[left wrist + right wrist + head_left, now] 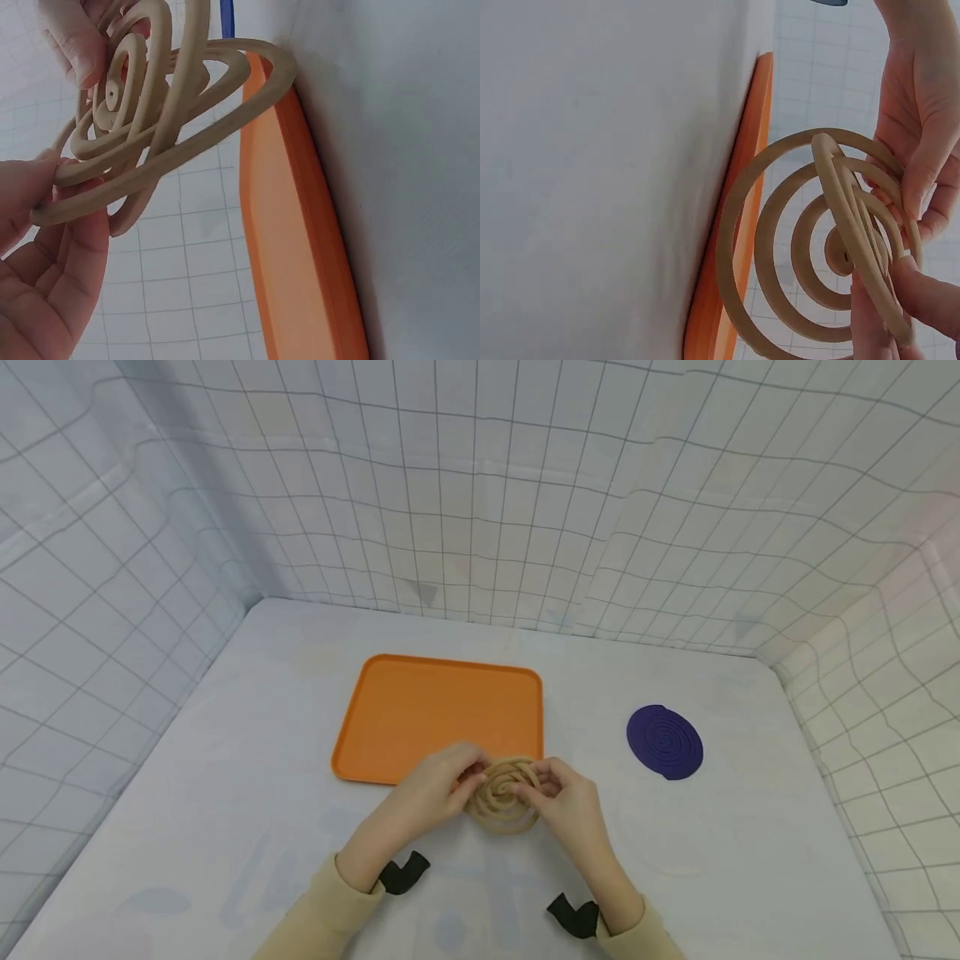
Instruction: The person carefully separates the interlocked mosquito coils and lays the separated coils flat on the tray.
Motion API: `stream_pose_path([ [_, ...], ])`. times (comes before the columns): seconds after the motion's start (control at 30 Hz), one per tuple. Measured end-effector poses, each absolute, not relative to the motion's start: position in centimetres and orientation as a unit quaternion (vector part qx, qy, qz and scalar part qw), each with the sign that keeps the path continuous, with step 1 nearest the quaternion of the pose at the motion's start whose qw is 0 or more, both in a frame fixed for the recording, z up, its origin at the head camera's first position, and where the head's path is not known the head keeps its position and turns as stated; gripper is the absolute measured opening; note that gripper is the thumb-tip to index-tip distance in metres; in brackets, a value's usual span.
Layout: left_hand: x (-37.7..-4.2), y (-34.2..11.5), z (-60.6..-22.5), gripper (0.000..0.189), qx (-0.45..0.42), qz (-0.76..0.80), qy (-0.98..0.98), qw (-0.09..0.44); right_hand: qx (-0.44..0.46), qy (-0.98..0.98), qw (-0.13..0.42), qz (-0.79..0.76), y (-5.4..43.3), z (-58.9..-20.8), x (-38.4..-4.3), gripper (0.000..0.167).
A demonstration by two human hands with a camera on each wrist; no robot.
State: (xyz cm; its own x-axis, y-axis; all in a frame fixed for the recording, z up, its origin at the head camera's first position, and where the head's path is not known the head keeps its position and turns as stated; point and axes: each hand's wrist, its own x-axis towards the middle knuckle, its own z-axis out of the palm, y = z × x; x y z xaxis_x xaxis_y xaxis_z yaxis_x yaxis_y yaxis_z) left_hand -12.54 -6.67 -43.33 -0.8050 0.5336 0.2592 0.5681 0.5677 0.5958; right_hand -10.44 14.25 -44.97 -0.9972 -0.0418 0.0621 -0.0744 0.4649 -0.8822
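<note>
A beige spiral coaster (502, 792), coiled like a loose rope, is held between both hands just at the near edge of the orange tray (442, 710). My left hand (427, 793) pinches its left side between thumb and fingers. On the other side, my right hand (576, 814) pinches the coil with thumb and fingertips. In the left wrist view the rings of the coaster (225, 129) are spread apart and cross one another. Seen from the right wrist, the coaster (727, 232) hangs in separate loops, raised above the table.
To the right on the white table (750, 860) lies a flat purple spiral coaster (664, 743). White grid-patterned curtains (525, 510) enclose the back and both sides. Black mounts (405, 873) stick out at both wrists.
</note>
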Motion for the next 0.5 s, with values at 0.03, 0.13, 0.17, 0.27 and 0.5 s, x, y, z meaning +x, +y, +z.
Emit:
stream_pose_path([
  [0.03, -12.5, -6.6, -43.4, 0.011, -0.307, -0.348, -0.886, 0.023, 0.025, -0.854, 0.011, 0.519, 14.2, -45.1, -10.4, 0.021],
  [0.13, -12.3, -6.6, -43.6, 0.011, -0.278, -0.363, -0.889, 0.019, 0.003, -0.853, -0.003, 0.522, 14.0, -45.2, -10.4, 0.019],
  [0.17, -12.3, -6.5, -43.7, 0.011, -0.264, -0.368, -0.891, 0.021, 0.002, -0.855, -0.006, 0.519, 14.1, -45.3, -10.5, 0.019],
  [0.27, -12.2, -6.4, -44.2, 0.010, -0.233, -0.379, -0.895, 0.027, -0.012, -0.852, -0.022, 0.524, 14.1, -45.4, -10.5, 0.017],
  [0.5, -12.3, -6.8, -44.5, 0.005, -0.222, -0.426, -0.877, -0.024, 0.017, -0.865, -0.017, 0.502, 14.1, -45.6, -10.5, 0.016],
])
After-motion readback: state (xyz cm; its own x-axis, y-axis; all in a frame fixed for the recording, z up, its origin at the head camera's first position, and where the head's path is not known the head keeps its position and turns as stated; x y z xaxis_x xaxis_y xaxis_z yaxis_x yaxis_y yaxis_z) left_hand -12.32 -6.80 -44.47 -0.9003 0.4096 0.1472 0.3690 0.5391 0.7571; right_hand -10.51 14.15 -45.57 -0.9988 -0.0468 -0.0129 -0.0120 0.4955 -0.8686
